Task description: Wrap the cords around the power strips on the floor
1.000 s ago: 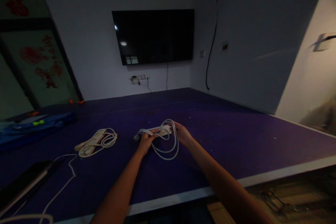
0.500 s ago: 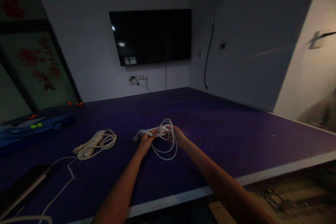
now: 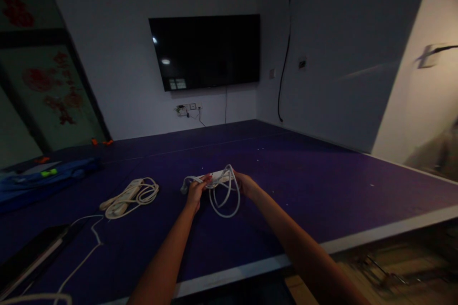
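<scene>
A white power strip (image 3: 219,175) with its white cord (image 3: 225,202) looped around it sits on the purple table (image 3: 304,186), held between both hands. My left hand (image 3: 195,193) is closed on the cord near the strip's left end. My right hand (image 3: 245,184) grips the strip's right end, fingers wrapped round it. A loop of cord hangs down onto the table between the hands.
A second cream power strip with coiled cord (image 3: 130,195) lies to the left. A thin white cable (image 3: 86,248) and a dark flat object (image 3: 28,257) lie at the near left. Blue cloth (image 3: 46,178) at far left. A wall-mounted TV (image 3: 205,50) hangs behind. The table's white edge (image 3: 375,233) runs near right.
The hands have lifted the strip slightly and drawn the cord loop narrower. The view shifted a little; the other strip has not moved.
</scene>
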{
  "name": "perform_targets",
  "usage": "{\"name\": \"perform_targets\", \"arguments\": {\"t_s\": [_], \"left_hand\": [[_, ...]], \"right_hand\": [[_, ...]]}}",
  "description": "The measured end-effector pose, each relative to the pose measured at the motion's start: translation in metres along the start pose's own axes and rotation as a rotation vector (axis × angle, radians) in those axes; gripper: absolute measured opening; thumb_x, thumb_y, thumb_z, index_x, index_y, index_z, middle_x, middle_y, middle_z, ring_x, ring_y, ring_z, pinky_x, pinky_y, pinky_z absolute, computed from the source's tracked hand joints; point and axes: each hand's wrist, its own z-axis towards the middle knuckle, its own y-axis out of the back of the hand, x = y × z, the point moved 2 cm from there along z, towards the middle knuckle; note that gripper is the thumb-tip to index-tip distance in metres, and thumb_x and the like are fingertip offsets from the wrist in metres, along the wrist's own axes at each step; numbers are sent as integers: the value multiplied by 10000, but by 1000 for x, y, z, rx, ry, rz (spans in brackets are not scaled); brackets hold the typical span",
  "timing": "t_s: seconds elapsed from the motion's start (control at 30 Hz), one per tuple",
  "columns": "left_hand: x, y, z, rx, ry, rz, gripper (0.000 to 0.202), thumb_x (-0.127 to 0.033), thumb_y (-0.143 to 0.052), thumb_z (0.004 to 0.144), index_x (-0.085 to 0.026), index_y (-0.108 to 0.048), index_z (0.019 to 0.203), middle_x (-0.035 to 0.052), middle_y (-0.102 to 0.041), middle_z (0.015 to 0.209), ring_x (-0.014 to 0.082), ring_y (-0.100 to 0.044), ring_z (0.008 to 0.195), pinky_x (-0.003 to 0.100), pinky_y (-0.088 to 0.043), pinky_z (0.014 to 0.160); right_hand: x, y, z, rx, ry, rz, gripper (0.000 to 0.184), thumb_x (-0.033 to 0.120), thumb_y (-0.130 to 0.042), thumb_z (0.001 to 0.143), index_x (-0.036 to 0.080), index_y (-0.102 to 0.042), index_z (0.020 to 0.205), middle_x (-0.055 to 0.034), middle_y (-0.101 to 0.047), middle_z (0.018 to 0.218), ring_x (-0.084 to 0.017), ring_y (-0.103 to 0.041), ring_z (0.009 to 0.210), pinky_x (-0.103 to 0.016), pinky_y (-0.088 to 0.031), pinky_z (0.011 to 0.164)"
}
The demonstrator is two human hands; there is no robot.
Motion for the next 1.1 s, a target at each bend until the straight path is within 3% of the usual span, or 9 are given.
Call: {"name": "perform_targets", "arguments": {"t_s": [0.2,0.37,0.57,0.9,1.1], "left_hand": [[-2,9,6,-84,2,-51,195,-157,-652,623,-130,-727,801,89,-732,829,175,-667,724,266,-494,680],[-4,13,9,-144,-8,-82,185,-179,-655,614,-118,-721,775,84,-728,756,162,-658,651,256,-487,634],[-6,21,14,-232,-21,-115,153,-207,-638,605,-115,-710,703,41,-689,609,139,-631,567,237,-476,570],[-13,33,18,-375,-39,-177,91,-189,-631,638,-113,-678,655,22,-626,573,127,-604,521,220,-473,469],[-14,37,24,-428,-63,-193,46,-151,-625,640,-115,-652,634,-2,-585,551,104,-570,473,221,-472,458]], "right_hand": [[9,11,0,24,-44,33,89,203,-660,750,118,-634,761,33,-563,495,-34,-377,338,-148,-320,332],[15,19,0,57,-79,15,133,137,-643,741,121,-657,872,19,-629,590,-24,-383,344,-137,-310,326],[19,32,1,37,-109,-64,238,-3,-654,641,114,-660,848,-8,-666,645,-55,-503,424,-155,-388,400],[37,64,-5,-300,-72,-176,203,65,-723,574,154,-613,721,70,-520,403,-59,-379,304,-177,-268,306],[45,79,-7,-482,22,-184,276,114,-771,516,186,-571,692,110,-432,356,-68,-373,319,-193,-307,336]]}}
